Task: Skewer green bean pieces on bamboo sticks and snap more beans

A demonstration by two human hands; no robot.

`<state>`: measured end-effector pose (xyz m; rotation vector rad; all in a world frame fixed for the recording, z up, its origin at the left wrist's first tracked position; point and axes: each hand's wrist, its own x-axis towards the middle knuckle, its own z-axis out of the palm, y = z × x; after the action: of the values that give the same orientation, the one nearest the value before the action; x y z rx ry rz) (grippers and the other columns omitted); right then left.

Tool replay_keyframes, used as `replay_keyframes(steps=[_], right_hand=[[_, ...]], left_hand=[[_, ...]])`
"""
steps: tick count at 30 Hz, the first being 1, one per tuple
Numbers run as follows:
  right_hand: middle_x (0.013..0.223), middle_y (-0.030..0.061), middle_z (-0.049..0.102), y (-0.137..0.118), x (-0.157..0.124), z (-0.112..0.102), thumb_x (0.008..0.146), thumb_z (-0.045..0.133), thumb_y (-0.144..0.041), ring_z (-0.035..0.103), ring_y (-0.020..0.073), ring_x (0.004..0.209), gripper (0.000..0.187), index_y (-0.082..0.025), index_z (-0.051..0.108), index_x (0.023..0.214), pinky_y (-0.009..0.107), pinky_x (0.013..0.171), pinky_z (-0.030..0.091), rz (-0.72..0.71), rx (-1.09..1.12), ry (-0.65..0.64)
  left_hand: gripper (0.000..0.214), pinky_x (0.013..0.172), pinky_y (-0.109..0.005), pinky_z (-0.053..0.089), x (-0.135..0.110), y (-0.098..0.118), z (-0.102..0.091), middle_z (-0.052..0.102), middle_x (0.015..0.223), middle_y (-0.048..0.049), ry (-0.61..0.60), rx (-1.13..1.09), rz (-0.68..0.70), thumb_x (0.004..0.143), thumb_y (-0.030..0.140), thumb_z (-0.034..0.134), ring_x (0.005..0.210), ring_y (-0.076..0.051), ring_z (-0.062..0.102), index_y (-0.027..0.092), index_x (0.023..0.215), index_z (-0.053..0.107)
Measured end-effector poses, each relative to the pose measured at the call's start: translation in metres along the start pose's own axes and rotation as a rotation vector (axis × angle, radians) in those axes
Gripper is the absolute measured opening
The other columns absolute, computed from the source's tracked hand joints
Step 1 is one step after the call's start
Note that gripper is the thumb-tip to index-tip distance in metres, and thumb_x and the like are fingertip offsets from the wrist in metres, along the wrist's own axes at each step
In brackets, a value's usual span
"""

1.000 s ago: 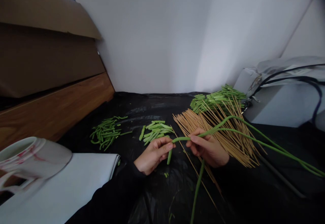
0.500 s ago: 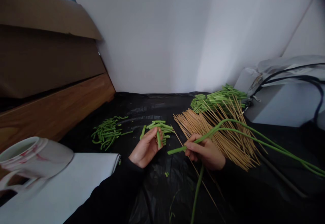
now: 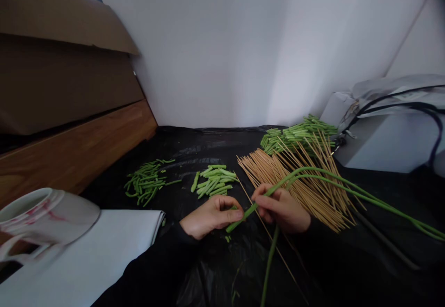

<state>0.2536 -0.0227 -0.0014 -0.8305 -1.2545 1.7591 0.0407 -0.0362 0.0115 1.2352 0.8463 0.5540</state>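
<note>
A crinkled black plastic sheet (image 3: 194, 158) shines glossy along its folds. The long green bean (image 3: 269, 265) has a smooth, waxy skin, and the short cut green bean pieces (image 3: 213, 182) show that same skin with paler, rougher ends. The thin pale wooden skewers (image 3: 264, 172) look dry, matt and unvarnished. Farther back, the brown cardboard box (image 3: 59, 84) is matt, the brown wooden board (image 3: 69, 151) has a soft satin sheen, and the white wall (image 3: 208, 52) is smooth and matt.
</note>
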Motion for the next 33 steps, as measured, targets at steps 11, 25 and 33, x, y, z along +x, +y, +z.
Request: replay_keyframes(steps=[11,25,33], right_hand=[[0.052,-0.0031,0.061,-0.001,0.001,0.000,0.069,0.077,-0.041,0.049,0.0059,0.039,0.032,-0.018,0.055,0.074,0.016,0.039,0.035,-0.022,0.066,0.053],[0.060,-0.0024,0.064,-0.001,0.002,-0.003,0.072,0.074,-0.036,0.052,0.0066,0.043,0.022,-0.018,0.065,0.083,0.016,0.036,0.033,-0.122,0.027,0.098],[0.069,0.0022,0.068,0.010,0.001,0.002,0.075,0.072,-0.035,0.056,0.0088,0.049,0.027,-0.017,0.068,0.095,0.018,0.039,0.036,-0.139,-0.110,0.025]], left_hand=[[0.039,0.043,-0.024,0.008,-0.001,0.000,0.001,0.037,0.052,0.0076,-0.051,0.001,-0.039,0.071,0.048,0.073,0.043,-0.004,0.020,0.011,0.081,0.068],[0.034,0.042,-0.019,0.010,0.005,-0.002,0.011,0.032,0.058,0.0087,0.230,-0.335,0.154,0.074,0.040,0.075,0.047,-0.003,0.016,0.013,0.079,0.054],[0.029,0.042,-0.015,0.017,0.005,-0.001,0.005,0.032,0.054,0.0082,0.246,-0.492,0.244,0.083,0.030,0.068,0.046,-0.003,0.019,0.015,0.072,0.046]])
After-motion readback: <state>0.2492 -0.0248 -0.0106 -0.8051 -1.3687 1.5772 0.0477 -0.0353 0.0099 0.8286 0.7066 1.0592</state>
